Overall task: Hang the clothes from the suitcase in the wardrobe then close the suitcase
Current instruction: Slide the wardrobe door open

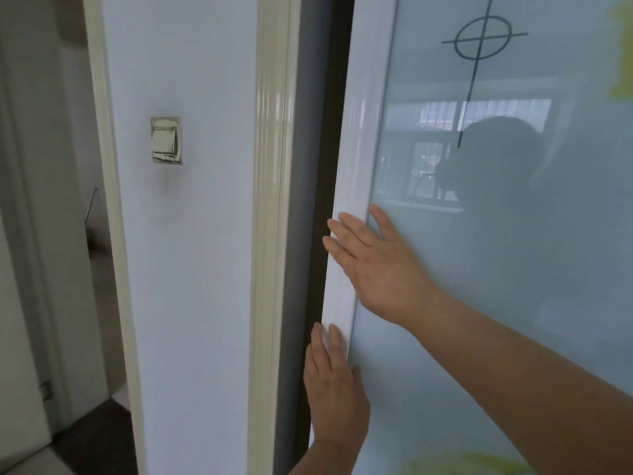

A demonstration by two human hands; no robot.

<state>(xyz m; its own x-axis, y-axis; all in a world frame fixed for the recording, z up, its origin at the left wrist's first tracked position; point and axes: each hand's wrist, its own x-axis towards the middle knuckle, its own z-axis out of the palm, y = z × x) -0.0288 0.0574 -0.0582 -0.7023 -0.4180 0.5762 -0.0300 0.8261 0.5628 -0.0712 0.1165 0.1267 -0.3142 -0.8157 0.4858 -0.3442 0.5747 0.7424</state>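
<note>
The wardrobe's sliding door (513,234) fills the right of the view: frosted glass in a white frame (359,149), with a black line-and-circle pattern. A narrow dark gap (325,166) shows between the door's edge and the cream side post (270,200). My right hand (376,265) lies flat and open on the white frame and glass, fingers pointing up-left. Lower down, my left hand (335,389) rests flat on the frame edge, fingers upward. Neither hand holds anything. No suitcase or clothes are in view.
A pale wall (188,269) with a worn light switch (166,140) stands left of the wardrobe. Further left, an open doorway (68,234) leads to another room with a dark floor threshold. The glass reflects a window and a person's silhouette.
</note>
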